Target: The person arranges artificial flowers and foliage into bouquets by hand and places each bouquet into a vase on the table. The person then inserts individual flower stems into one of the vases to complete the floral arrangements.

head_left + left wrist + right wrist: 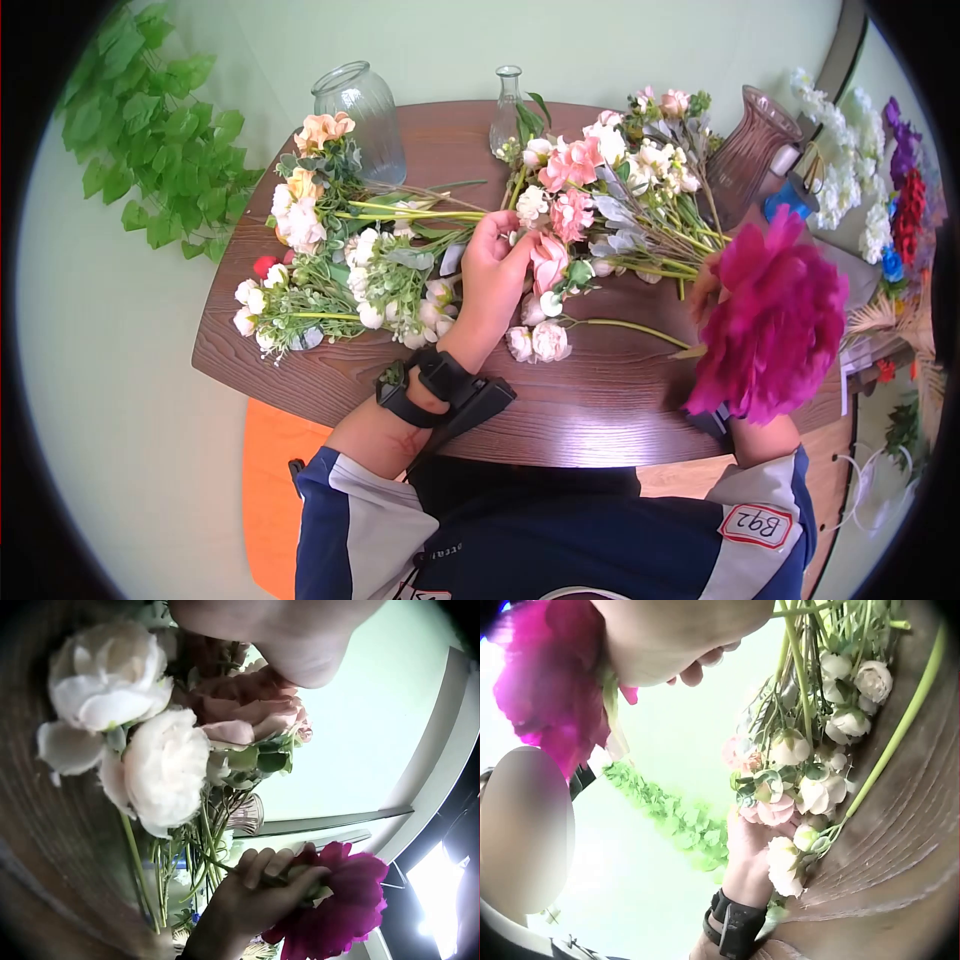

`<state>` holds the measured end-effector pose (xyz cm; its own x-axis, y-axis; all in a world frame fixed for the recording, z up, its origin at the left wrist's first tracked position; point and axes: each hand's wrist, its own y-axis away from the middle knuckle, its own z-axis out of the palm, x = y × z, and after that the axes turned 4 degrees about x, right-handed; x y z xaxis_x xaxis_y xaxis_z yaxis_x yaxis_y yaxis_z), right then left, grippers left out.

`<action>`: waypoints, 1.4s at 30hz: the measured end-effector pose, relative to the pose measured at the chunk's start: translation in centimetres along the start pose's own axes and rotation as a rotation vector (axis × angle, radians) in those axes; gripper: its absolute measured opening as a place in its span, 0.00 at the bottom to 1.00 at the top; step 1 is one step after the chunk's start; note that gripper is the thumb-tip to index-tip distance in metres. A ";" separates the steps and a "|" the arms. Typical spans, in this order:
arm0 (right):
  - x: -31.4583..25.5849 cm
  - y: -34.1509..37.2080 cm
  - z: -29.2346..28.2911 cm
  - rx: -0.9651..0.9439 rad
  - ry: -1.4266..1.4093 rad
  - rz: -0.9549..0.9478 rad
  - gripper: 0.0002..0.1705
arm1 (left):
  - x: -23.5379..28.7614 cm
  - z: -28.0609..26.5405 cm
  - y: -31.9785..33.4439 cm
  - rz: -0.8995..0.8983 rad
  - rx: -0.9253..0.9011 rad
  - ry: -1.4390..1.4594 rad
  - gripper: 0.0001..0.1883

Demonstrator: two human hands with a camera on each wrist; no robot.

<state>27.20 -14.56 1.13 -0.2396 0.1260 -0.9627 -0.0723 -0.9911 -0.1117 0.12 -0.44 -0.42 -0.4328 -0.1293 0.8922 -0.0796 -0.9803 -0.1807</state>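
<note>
My right hand (251, 900) grips the stem of a large magenta peony (770, 320) just below its bloom, over the table's right side. In the head view the bloom hides most of that hand. My left hand (490, 285) reaches into the middle of the flowers, its bent fingers and thumb pinching at a pink rose (548, 262). Near the left wrist lies a stem of white roses (550, 342), its green stalk pointing right. Pink hydrangea-like blooms (572, 163) are just beyond the left fingertips.
White and peach flowers (300, 220) are heaped on the left of the dark wooden table (600, 420). A wide glass vase (365, 120), a slim glass bottle (507, 105) and a brownish glass vase (750, 150) stand at the back. Green leaves (160, 130) hang at left.
</note>
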 end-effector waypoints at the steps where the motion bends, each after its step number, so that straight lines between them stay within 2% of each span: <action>1: -0.3 0.5 -0.2 0.000 0.022 -0.018 0.17 | 0.0 0.1 0.0 0.001 0.000 0.001 0.10; 4: -0.3 -2.4 1.6 0.006 0.084 -0.067 0.17 | 0.1 0.2 0.1 0.011 0.009 -0.002 0.09; 7: 0.7 0.3 2.3 0.012 0.145 -0.118 0.17 | 0.5 0.2 0.3 -0.005 0.002 -0.044 0.14; 9: 0.6 -1.8 3.4 0.017 0.186 -0.155 0.17 | 1.2 0.2 0.8 0.314 0.142 -0.616 0.17; 10: 0.8 -0.9 3.0 0.019 0.207 -0.173 0.17 | 2.2 0.4 1.2 0.315 0.141 -0.615 0.17; 12: 0.6 -1.8 3.2 0.023 0.249 -0.209 0.16 | 4.1 0.6 1.7 0.710 0.168 -0.890 0.17; 13: 0.6 -1.8 3.4 0.026 0.271 -0.227 0.16 | 4.2 0.2 1.6 0.712 0.098 -0.718 0.12; 14: 0.6 -2.0 3.4 0.029 0.293 -0.247 0.16 | 4.3 0.1 1.9 0.714 0.097 -0.716 0.12; 16: 0.9 -1.1 3.4 0.036 0.336 -0.284 0.16 | 4.4 0.0 2.9 0.411 -0.409 -0.267 0.10; 17: 0.9 -1.1 3.6 0.038 0.358 -0.302 0.16 | 4.1 0.6 2.8 0.572 -0.477 -0.343 0.07; 18: 1.0 -0.5 3.3 0.040 0.381 -0.321 0.16 | 3.6 0.9 3.2 0.574 -0.478 -0.341 0.07; 20: 1.2 0.0 3.3 0.042 0.427 -0.357 0.16 | 2.9 1.4 4.3 0.046 -0.670 -0.277 0.16; 22: 1.6 0.2 4.4 0.041 0.471 -0.391 0.16 | 2.9 2.4 4.5 0.462 -0.601 -0.302 0.16; 23: 1.6 0.7 3.7 0.040 0.493 -0.407 0.16 | 2.7 2.0 4.9 0.272 -0.715 -0.179 0.22; 24: 1.8 1.3 3.8 0.040 0.513 -0.424 0.16 | 2.1 1.7 5.2 0.272 -0.713 -0.179 0.22; 26: 2.2 1.3 5.1 0.039 0.556 -0.457 0.16 | 0.6 1.1 5.6 -0.413 -0.758 0.336 0.22; 27: 2.3 0.9 6.0 0.038 0.578 -0.473 0.16 | 0.1 0.8 5.5 -0.412 -0.757 0.337 0.22; 32: 2.2 1.4 5.2 0.035 0.686 -0.557 0.16 | -2.0 -0.2 5.2 -0.050 -0.717 -0.117 0.22; 36: 2.1 -1.0 7.2 0.037 0.769 -0.630 0.16 | -3.1 -0.9 4.6 0.242 -0.661 -0.482 0.22; 42: 1.8 -1.5 5.6 0.049 0.893 -0.735 0.15 | -3.8 -1.8 3.6 0.678 -0.533 -1.019 0.21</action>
<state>21.45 -12.57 0.97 0.6433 0.5770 -0.5032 0.0476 -0.6862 -0.7258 -0.10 -3.23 -5.21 0.3151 -0.8468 0.4285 -0.5568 -0.5306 -0.6390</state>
